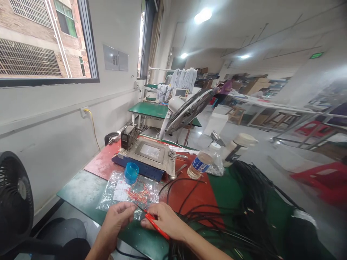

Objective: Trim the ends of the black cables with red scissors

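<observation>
My left hand (117, 217) is pinched closed at the near table edge, holding a thin dark wire end whose tip I can barely make out. My right hand (165, 221) is closed on a red-handled tool (156, 226), its tip pointing toward the left fingers. Both hands hover over a clear plastic bag (130, 192) strewn with small red parts. A big bundle of black cables (244, 216) lies just right of my right hand and spreads over the table.
A blue cup (131, 172) stands on the bag beside a grey solder-pot machine (148, 155) with a small fan (129, 137). A water bottle (202, 163) and white-capped container (238, 144) stand behind. A black floor fan (15, 202) sits at left, a tilted white fan (189, 110) beyond. A person works in the far background.
</observation>
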Available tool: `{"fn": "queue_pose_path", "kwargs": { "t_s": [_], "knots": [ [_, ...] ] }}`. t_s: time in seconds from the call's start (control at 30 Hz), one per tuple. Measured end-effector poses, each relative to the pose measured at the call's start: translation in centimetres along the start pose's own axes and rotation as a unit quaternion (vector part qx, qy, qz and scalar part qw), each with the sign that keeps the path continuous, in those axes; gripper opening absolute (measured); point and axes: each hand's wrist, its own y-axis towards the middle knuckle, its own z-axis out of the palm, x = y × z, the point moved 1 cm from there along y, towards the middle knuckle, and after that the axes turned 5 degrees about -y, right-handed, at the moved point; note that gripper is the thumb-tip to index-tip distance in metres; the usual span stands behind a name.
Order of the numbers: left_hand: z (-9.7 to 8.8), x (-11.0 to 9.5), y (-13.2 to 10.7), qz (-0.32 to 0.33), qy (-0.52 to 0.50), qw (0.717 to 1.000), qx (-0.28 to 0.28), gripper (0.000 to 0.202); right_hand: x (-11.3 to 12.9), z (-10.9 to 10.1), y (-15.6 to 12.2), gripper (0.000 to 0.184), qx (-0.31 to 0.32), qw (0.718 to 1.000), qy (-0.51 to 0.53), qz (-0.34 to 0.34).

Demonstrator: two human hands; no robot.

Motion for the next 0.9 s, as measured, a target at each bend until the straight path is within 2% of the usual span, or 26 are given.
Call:
{"fn": "queue_pose_path", "kwargs": {
  "t_s": [0.13, 0.3, 0.5, 0.73, 0.9],
  "knots": [
    [0.2, -0.3, 0.4, -0.003, 0.0, 1.0, 0.011, 0.031, -0.3, -0.5, 0.2, 0.046, 0.019, 1.0, -0.011, -0.019],
    [0.4, -0.3, 0.9, -0.001, 0.001, 1.0, 0.015, 0.031, -0.7, -0.6, 0.5, 0.048, 0.014, 0.999, -0.01, -0.038],
    [0.5, 0.3, 1.3, -0.004, -0.006, 1.0, -0.003, 0.033, -0.9, -0.2, 0.7, 0.048, -0.007, 0.998, -0.065, 0.004],
    [0.1, 2.1, 2.4, 0.007, -0.053, 0.998, -0.038, 0.035, -0.8, 0.4, 0.8, 0.04, -0.019, 0.996, -0.088, 0.01],
    [0.4, 1.4, 2.0, 0.014, -0.03, 0.998, -0.051, 0.038, -0.8, 0.2, 0.8, 0.041, -0.023, 0.995, -0.092, 0.019]
  ]
}}
